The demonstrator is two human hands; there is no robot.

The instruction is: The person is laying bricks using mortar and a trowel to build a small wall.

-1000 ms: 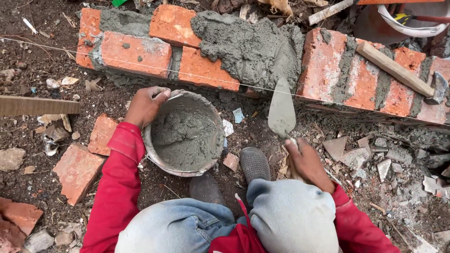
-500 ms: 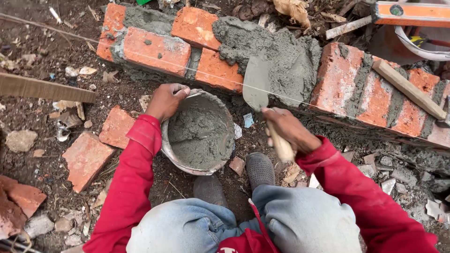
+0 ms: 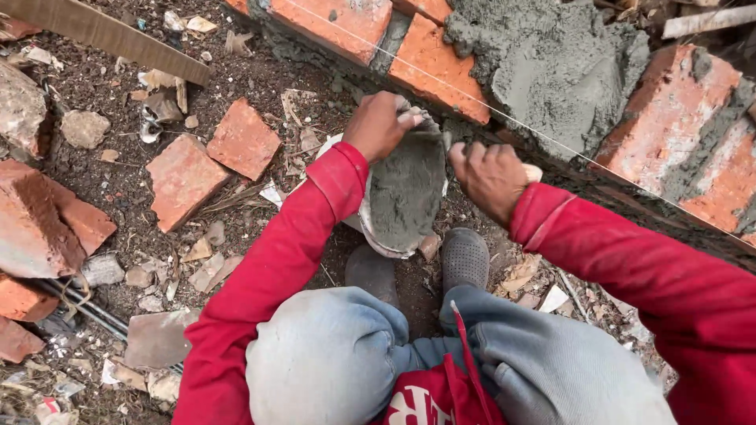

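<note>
Left hand (image 3: 380, 126) is gripping mortar pan (image 3: 405, 197) rim; right hand (image 3: 490, 177) is fisting around pale handle (image 3: 533, 171). Brick wall (image 3: 441, 67) at 12 o'clock.

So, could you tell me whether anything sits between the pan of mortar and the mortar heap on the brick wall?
Only a taut white string line crosses that gap, running along the wall's near edge. Otherwise nothing visible lies between the pan, gripped at its rim by the left hand, and the heap. The right hand is beside the pan.

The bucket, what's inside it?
The bucket holds wet grey mortar. The left hand grips its rim. The mortar hides the bottom, so anything beneath it cannot be seen.
</note>
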